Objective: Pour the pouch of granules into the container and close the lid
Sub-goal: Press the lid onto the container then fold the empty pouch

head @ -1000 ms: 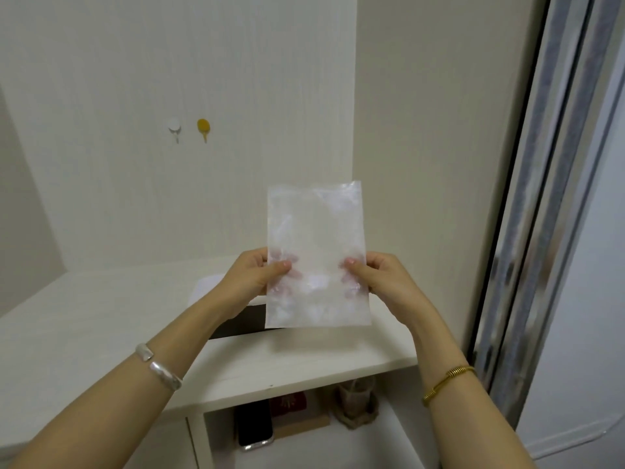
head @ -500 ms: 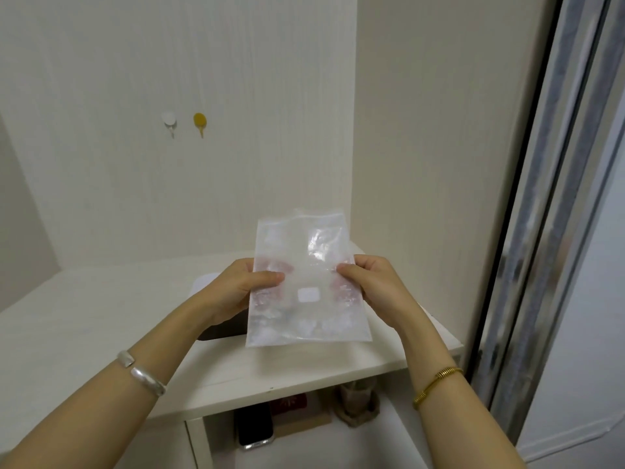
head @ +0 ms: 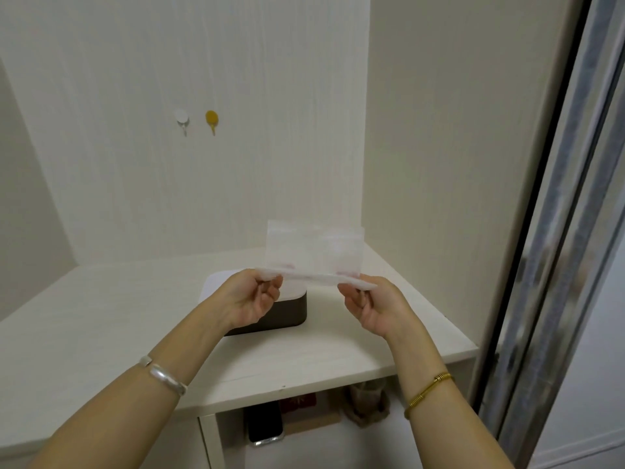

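The left hand (head: 252,299) pinches the left edge of a clear plastic pouch (head: 314,253) between thumb and fingers, and the right hand (head: 375,308) pinches its right edge the same way. Both are raised above the counter (head: 101,319), palms turned partly toward the camera. The pouch is stretched between them and folded or tipped, so that its near part runs as a thin, almost flat strip from hand to hand while the rest stands up behind. It is translucent and blurred; whether any granules are inside cannot be told.

Just behind and below the left hand sits the container (head: 284,311), a dark brown box with rounded corners, resting on the counter with its white lid (head: 216,282) down on top. The left hand covers part of it.

A silver bangle (head: 165,375) circles the left wrist, a gold coiled bracelet (head: 427,389) the right. On the wall behind hang a white hook (head: 181,118) and a yellow hook (head: 211,119), side by side. On the shelf under the counter lie a phone (head: 265,426), a red item and a brownish cup (head: 367,399).
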Demonstrator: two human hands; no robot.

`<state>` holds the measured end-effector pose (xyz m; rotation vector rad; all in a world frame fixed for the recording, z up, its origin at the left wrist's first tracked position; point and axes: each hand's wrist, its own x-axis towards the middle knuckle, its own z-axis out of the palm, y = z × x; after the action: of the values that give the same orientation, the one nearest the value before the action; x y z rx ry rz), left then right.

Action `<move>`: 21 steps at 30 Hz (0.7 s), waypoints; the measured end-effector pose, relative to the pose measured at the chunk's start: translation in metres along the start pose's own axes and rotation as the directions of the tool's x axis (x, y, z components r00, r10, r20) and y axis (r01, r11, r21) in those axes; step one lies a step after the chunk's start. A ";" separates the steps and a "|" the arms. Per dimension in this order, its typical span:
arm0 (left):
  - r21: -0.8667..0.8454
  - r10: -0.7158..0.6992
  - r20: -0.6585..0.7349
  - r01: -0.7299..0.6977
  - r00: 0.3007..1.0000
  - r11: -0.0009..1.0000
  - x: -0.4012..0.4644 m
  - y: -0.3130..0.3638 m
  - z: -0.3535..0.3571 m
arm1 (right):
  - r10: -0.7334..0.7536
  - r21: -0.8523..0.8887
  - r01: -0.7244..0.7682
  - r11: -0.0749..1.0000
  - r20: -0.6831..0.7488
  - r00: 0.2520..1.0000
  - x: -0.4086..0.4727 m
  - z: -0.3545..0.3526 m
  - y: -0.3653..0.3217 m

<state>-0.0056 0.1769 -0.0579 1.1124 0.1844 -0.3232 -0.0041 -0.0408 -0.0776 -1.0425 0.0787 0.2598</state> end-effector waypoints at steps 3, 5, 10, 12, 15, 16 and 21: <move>-0.035 0.000 -0.047 -0.001 0.999 0.999 0.001 -0.004 0.001 | 0.024 0.070 -0.025 0.997 0.010 1.000 0.001 -0.001 0.003; 0.003 0.041 -0.057 -0.041 0.998 0.999 0.000 -0.005 0.000 | 0.042 0.073 -0.045 0.996 0.041 0.998 0.002 -0.002 0.005; 0.347 0.268 0.050 -0.269 0.962 0.899 -0.001 -0.003 -0.009 | 0.106 0.005 -0.108 0.994 0.137 0.985 0.001 -0.007 0.002; 0.507 0.340 0.087 -0.335 0.937 0.794 -0.003 -0.002 -0.012 | 0.165 -0.096 -0.150 0.984 0.166 0.972 -0.001 -0.010 0.002; 0.680 0.412 0.127 -0.382 0.902 0.626 -0.006 -0.002 -0.016 | 0.159 -0.254 -0.117 0.960 0.152 0.975 -0.003 -0.011 0.005; 0.691 0.425 0.129 -0.388 0.896 0.609 -0.008 -0.003 -0.015 | 0.140 -0.287 -0.094 0.953 0.146 0.979 -0.003 -0.010 0.006; 0.284 0.210 0.094 -0.229 0.973 0.931 -0.010 -0.010 -0.010 | -0.071 -0.268 0.097 0.958 0.106 0.992 -0.001 -0.002 0.014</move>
<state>-0.0182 0.1834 -0.0674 1.4021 -0.0474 -0.1868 -0.0087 -0.0362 -0.0905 -1.3031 -0.0903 0.2468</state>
